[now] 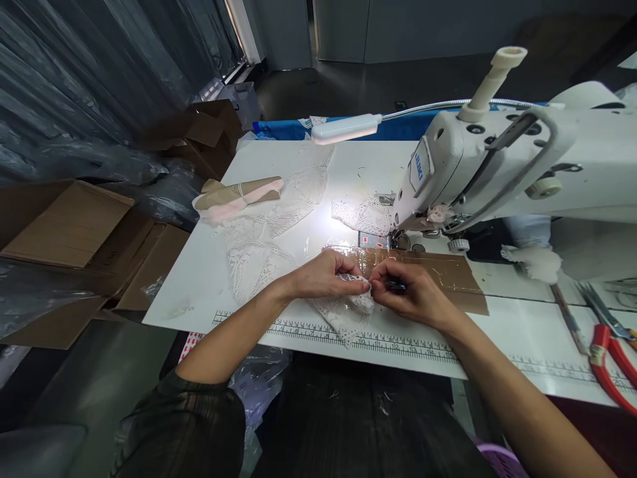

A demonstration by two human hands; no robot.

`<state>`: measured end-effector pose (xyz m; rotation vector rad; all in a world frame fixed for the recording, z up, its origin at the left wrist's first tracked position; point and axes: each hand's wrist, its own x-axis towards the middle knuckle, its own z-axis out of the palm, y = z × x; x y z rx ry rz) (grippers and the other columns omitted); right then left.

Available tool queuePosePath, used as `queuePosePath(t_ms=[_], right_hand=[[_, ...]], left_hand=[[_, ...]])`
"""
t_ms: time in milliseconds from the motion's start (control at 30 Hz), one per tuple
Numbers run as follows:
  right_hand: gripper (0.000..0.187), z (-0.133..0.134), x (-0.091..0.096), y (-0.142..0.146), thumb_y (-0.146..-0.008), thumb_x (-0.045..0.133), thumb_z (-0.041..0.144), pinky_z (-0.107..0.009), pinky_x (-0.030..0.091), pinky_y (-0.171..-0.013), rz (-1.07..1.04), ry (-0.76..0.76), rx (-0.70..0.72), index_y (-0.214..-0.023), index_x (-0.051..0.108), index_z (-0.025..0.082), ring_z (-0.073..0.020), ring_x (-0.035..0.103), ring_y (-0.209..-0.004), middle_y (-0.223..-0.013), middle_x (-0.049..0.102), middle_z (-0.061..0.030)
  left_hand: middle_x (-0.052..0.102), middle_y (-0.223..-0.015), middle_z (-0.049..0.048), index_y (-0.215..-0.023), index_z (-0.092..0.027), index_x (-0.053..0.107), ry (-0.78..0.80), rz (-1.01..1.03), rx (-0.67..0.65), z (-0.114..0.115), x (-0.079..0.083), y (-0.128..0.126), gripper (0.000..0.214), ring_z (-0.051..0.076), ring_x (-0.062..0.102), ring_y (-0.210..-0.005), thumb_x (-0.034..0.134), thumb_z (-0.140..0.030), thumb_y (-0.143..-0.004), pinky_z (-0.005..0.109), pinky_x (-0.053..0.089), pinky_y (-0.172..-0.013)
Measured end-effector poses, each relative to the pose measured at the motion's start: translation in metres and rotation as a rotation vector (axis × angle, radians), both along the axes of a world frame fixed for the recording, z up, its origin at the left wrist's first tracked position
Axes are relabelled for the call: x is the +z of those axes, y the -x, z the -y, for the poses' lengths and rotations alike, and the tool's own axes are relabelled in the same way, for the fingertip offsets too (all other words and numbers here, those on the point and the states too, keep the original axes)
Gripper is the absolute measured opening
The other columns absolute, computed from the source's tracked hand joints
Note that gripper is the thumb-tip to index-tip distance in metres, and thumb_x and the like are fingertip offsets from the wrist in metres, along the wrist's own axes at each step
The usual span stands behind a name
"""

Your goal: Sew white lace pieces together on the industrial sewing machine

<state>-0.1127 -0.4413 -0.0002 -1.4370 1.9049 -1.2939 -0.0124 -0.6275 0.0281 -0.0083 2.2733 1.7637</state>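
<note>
My left hand (323,273) pinches a small piece of white lace (348,311) at the front of the white sewing table (199,279). My right hand (411,292) is closed around a small dark tool (397,286), its tip meeting the lace where my left fingers hold it. Both hands rest just in front of the white sewing machine (497,166), near its needle area (398,238). More white lace pieces (259,255) lie spread on the table to the left of my hands.
A brown patch (448,272) covers the table by the needle plate. A wrapped bundle (239,196) lies at the table's left rear. Red-handled scissors (610,362) lie at the right. Cardboard boxes (74,226) and plastic sheeting stand left of the table. A lamp (346,127) shines down.
</note>
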Motion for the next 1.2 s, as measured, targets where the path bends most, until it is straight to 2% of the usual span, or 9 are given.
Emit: queuePosePath(t_ms=[167, 267, 533, 700, 867, 1033, 1200], right_hand=[[0.011, 0.0012, -0.0016, -0.0016, -0.076, 0.058, 0.014, -0.024, 0.032, -0.053, -0.037, 0.008, -0.029, -0.075, 0.048, 0.02, -0.0091, 0.04, -0.057, -0.065, 0.048, 0.0046], [0.011, 0.0015, -0.0002, -0.0028, -0.076, 0.056, 0.013, -0.025, 0.031, -0.053, -0.016, 0.006, -0.052, -0.074, 0.048, 0.021, -0.0093, 0.039, -0.057, -0.064, 0.048, 0.0045], [0.008, -0.0003, 0.0064, -0.0026, -0.083, 0.053, 0.019, -0.024, 0.037, -0.055, 0.109, -0.022, -0.149, -0.075, 0.052, 0.021, -0.01, 0.044, -0.06, -0.067, 0.05, 0.0032], [0.005, -0.003, 0.006, 0.0004, -0.085, 0.054, 0.023, -0.024, 0.04, -0.054, 0.1, -0.039, -0.189, -0.087, 0.058, 0.022, -0.0098, 0.048, -0.057, -0.066, 0.054, 0.0038], [0.009, -0.0024, 0.0053, 0.0002, -0.087, 0.052, 0.026, -0.025, 0.042, -0.053, 0.117, -0.065, -0.288, -0.092, 0.059, 0.022, -0.0104, 0.051, -0.056, -0.065, 0.057, 0.0032], [0.011, -0.0028, 0.0031, 0.0018, -0.088, 0.052, 0.029, -0.025, 0.041, -0.053, 0.082, -0.064, -0.224, -0.094, 0.059, 0.022, -0.0105, 0.051, -0.056, -0.066, 0.057, 0.0031], [0.011, -0.0035, 0.0015, 0.0057, -0.087, 0.053, 0.025, -0.027, 0.043, -0.061, 0.017, -0.035, -0.124, -0.095, 0.061, 0.022, -0.0127, 0.053, -0.066, -0.074, 0.06, 0.0004]], left_hand=[[0.069, -0.096, 0.007, -0.101, -0.013, 0.068, -0.071, -0.085, 0.025, -0.0026, -0.0029, -0.0012, 0.03, 0.014, 0.063, -0.087, 0.071, -0.03, -0.077, 0.026, 0.048, -0.077], [0.07, -0.091, 0.0063, -0.095, -0.013, 0.071, -0.043, -0.116, 0.041, -0.0033, -0.0035, -0.0018, 0.023, 0.013, 0.063, -0.083, 0.07, -0.028, -0.078, 0.025, 0.049, -0.075], [0.071, -0.084, 0.0054, -0.087, -0.013, 0.072, 0.012, -0.005, 0.01, -0.0032, -0.0028, -0.0027, 0.018, 0.013, 0.064, -0.079, 0.065, -0.03, -0.082, 0.025, 0.05, -0.074], [0.069, -0.098, 0.0088, -0.109, -0.011, 0.065, -0.058, -0.02, 0.06, -0.0011, -0.0008, -0.0022, 0.037, 0.016, 0.065, -0.087, 0.071, -0.03, -0.078, 0.029, 0.051, -0.076], [0.067, -0.103, 0.0109, -0.113, -0.009, 0.061, -0.104, 0.006, 0.07, -0.0003, 0.0035, -0.0027, 0.039, 0.017, 0.064, -0.094, 0.071, -0.023, -0.077, 0.033, 0.05, -0.083], [0.067, -0.094, 0.0088, -0.113, -0.008, 0.059, -0.138, 0.016, 0.121, -0.0013, 0.0009, -0.0032, 0.04, 0.015, 0.064, -0.085, 0.07, -0.024, -0.079, 0.031, 0.05, -0.077], [0.066, -0.084, 0.0048, -0.114, -0.009, 0.058, -0.117, 0.004, 0.14, -0.0019, -0.0036, -0.0033, 0.039, 0.013, 0.062, -0.079, 0.068, -0.028, -0.081, 0.027, 0.049, -0.072]])
